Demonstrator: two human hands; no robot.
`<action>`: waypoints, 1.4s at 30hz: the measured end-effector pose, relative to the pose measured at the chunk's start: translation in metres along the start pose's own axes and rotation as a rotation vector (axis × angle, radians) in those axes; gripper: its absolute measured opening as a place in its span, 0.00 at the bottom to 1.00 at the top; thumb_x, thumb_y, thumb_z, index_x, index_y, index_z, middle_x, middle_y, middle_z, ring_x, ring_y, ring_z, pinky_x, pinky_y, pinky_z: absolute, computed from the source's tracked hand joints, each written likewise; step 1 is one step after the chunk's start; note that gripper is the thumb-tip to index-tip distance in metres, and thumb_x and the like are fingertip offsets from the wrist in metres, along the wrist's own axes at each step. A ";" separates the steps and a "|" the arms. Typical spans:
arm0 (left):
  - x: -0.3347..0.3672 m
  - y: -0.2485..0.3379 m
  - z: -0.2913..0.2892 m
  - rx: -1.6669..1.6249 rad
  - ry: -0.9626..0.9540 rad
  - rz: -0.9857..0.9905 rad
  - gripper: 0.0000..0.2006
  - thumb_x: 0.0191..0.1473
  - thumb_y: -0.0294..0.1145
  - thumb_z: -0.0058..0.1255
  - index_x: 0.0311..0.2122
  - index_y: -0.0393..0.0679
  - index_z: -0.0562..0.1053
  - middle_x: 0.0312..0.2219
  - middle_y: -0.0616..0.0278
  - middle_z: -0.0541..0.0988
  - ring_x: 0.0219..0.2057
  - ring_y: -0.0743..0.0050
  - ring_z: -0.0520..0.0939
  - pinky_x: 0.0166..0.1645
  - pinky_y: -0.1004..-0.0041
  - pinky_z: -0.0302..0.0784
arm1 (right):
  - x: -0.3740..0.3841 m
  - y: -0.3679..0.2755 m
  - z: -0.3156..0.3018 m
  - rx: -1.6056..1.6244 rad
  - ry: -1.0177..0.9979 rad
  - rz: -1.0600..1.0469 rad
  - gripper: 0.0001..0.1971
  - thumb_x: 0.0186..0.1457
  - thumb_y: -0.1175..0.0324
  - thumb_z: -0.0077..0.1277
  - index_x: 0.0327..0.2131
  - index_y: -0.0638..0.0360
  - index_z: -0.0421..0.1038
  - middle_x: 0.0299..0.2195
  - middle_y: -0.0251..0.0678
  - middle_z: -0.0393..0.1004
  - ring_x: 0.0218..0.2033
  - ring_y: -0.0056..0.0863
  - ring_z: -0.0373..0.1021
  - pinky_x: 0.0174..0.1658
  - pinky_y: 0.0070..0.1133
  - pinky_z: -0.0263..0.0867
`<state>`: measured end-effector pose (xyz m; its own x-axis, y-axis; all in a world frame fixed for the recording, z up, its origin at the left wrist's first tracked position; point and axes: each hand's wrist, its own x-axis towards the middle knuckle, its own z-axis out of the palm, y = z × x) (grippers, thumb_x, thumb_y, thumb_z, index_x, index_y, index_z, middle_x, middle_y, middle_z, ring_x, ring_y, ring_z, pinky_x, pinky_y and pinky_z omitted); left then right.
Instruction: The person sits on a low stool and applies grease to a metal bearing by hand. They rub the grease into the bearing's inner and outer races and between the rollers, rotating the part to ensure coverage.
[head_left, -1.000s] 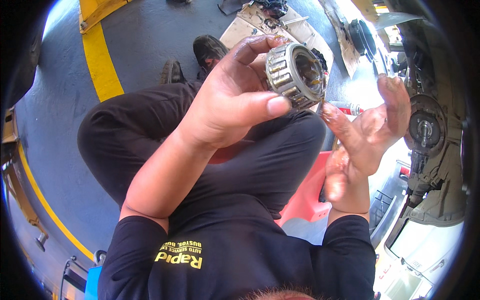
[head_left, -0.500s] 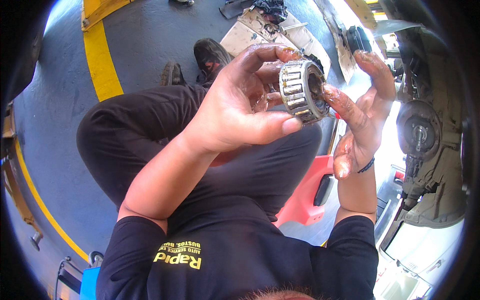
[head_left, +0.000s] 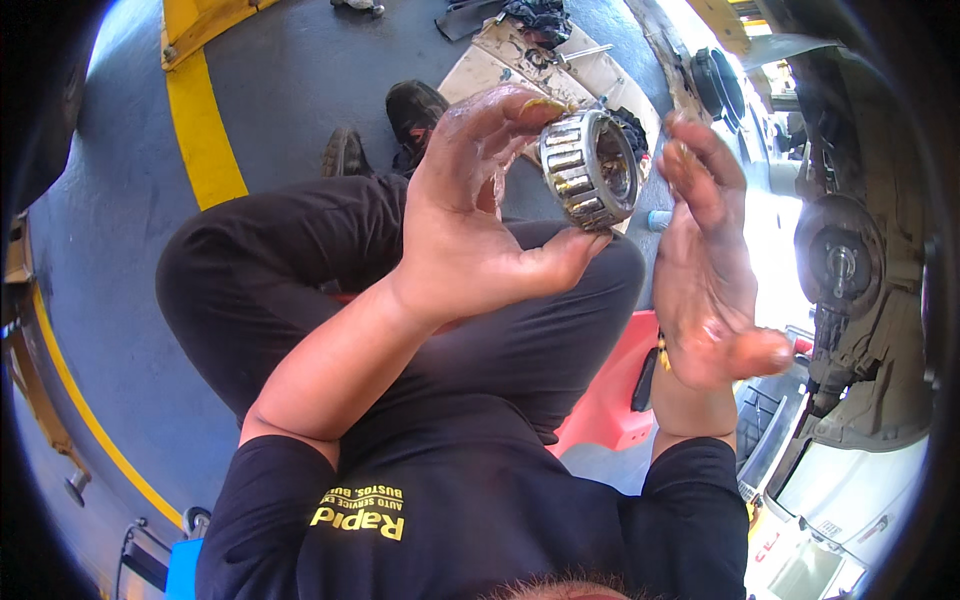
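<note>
Left hand [head_left: 465, 215] pinches a roller bearing [head_left: 580, 172] between thumb and fingers, upper centre; right hand [head_left: 705, 275], thumb splayed from bent fingers, hovers right of centre

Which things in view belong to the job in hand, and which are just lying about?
In hand:
- greasy roller bearing, held in the left hand
- right hand, open beside it

Probably just lying about:
- cardboard on the floor
- metal rod
- black round object
</note>
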<state>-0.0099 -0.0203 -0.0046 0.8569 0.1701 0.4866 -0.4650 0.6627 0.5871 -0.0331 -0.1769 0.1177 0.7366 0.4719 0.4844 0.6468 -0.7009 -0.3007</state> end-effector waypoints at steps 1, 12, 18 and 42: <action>0.001 0.000 0.000 0.009 -0.005 0.052 0.46 0.35 0.25 0.73 0.60 0.37 0.59 0.52 0.54 0.70 0.56 0.65 0.74 0.62 0.63 0.68 | 0.003 0.004 0.002 -0.022 0.008 -0.025 0.44 0.54 0.24 0.34 0.50 0.53 0.77 0.57 0.51 0.63 0.62 0.49 0.56 0.66 0.45 0.47; 0.005 -0.003 -0.003 0.197 -0.028 0.261 0.45 0.35 0.25 0.73 0.59 0.40 0.60 0.51 0.54 0.74 0.54 0.63 0.77 0.56 0.68 0.72 | -0.013 -0.014 -0.005 -0.215 -0.039 -0.090 0.40 0.56 0.28 0.35 0.51 0.53 0.77 0.59 0.51 0.61 0.63 0.49 0.55 0.65 0.45 0.48; 0.016 0.007 -0.015 0.497 -0.230 0.420 0.51 0.34 0.20 0.68 0.64 0.46 0.52 0.54 0.48 0.70 0.53 0.45 0.77 0.60 0.48 0.70 | 0.000 -0.002 -0.005 -0.163 -0.011 -0.075 0.38 0.58 0.31 0.36 0.51 0.54 0.77 0.60 0.50 0.60 0.63 0.49 0.55 0.65 0.45 0.48; 0.024 0.002 -0.015 0.611 -0.148 0.573 0.36 0.37 0.27 0.69 0.54 0.51 0.65 0.46 0.50 0.78 0.46 0.50 0.78 0.51 0.60 0.75 | -0.011 -0.033 -0.009 -0.202 -0.165 -0.097 0.31 0.63 0.40 0.39 0.53 0.54 0.76 0.63 0.50 0.56 0.65 0.50 0.53 0.65 0.46 0.49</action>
<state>0.0135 -0.0044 -0.0013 0.4340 0.2338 0.8700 -0.8932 -0.0142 0.4494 -0.0645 -0.1639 0.1291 0.7059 0.6116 0.3573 0.6760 -0.7324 -0.0818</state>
